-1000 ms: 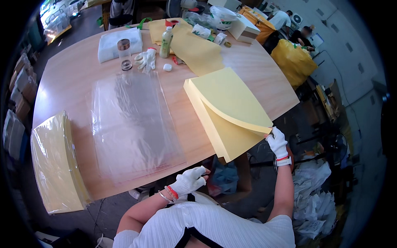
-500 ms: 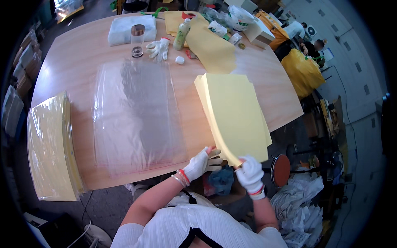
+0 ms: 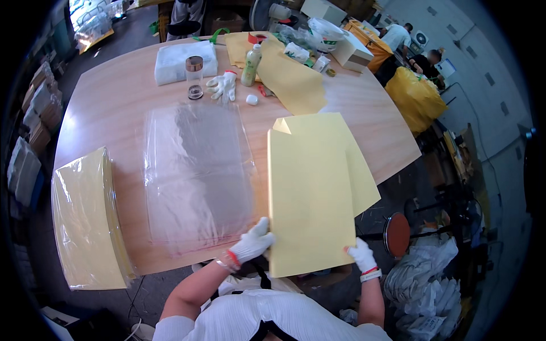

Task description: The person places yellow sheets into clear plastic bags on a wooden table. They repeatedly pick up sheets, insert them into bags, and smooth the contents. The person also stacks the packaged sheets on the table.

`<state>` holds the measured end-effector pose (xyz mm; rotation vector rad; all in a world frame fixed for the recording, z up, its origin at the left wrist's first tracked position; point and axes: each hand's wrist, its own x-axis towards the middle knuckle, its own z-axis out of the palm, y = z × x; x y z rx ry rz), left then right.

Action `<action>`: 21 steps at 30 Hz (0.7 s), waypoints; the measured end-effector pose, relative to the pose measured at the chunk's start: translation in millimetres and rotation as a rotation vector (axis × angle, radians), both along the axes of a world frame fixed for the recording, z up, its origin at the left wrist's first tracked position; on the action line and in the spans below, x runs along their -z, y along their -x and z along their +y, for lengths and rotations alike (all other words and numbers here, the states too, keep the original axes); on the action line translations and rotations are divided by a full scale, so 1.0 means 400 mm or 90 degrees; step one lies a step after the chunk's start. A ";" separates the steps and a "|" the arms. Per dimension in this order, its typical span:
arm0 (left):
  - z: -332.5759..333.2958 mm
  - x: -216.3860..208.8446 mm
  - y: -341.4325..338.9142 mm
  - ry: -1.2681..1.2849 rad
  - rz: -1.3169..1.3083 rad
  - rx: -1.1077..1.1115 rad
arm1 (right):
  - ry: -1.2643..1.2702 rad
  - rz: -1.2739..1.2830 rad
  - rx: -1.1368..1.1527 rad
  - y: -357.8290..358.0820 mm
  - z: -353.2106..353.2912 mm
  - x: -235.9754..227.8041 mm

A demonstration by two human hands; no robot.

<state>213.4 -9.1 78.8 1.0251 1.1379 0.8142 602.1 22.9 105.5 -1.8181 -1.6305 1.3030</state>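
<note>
Both my hands wear white gloves with bare fingertips showing. A thick stack of pale yellow paper sheets (image 3: 310, 193) lies between them, its near end past the table's front edge. My left hand (image 3: 254, 241) presses on the stack's left edge near the lower corner, its fingers partly hidden behind the sheets. On the opposite side, my right hand (image 3: 362, 254) grips the lower right edge. More yellow sheets (image 3: 362, 176) stick out at an angle from under the right side. Left of the stack lies a flat pile of clear plastic bags (image 3: 199, 176).
Plastic-wrapped yellow sheets (image 3: 85, 221) lie at the table's left end. Toward the back are a clear jar (image 3: 194, 79), a spare glove (image 3: 222, 86), a bottle (image 3: 251, 65), brown paper (image 3: 293, 79) and a white box (image 3: 352, 52). A round stool (image 3: 396, 235) stands at right.
The stack's near end has come toward me and the sheets now lie squarer. My left hand moved left and down onto the edge; my right hand moved right and down.
</note>
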 end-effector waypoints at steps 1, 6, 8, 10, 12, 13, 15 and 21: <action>-0.030 -0.019 0.046 0.006 -0.050 -0.009 | 0.026 0.123 0.009 0.036 -0.029 0.017; -0.226 0.054 0.235 -0.028 -0.082 -0.129 | -0.054 0.125 -0.121 0.267 -0.096 0.086; -0.294 0.081 0.300 0.014 -0.046 -0.160 | 0.011 0.023 -0.109 0.339 -0.088 0.141; -0.360 0.123 0.350 0.053 -0.021 -0.204 | 0.068 0.059 -0.086 0.394 -0.091 0.241; -0.423 0.178 0.370 0.095 -0.011 -0.259 | 0.071 -0.121 -0.199 0.460 -0.083 0.232; -0.452 0.189 0.370 0.082 0.020 -0.276 | 0.058 -0.151 -0.209 0.481 -0.080 0.223; -0.483 0.210 0.374 0.113 -0.004 -0.290 | 0.037 -0.215 -0.224 0.505 -0.082 0.196; -0.484 0.193 0.361 0.165 -0.093 -0.329 | -0.349 -0.337 -0.306 0.429 -0.018 0.085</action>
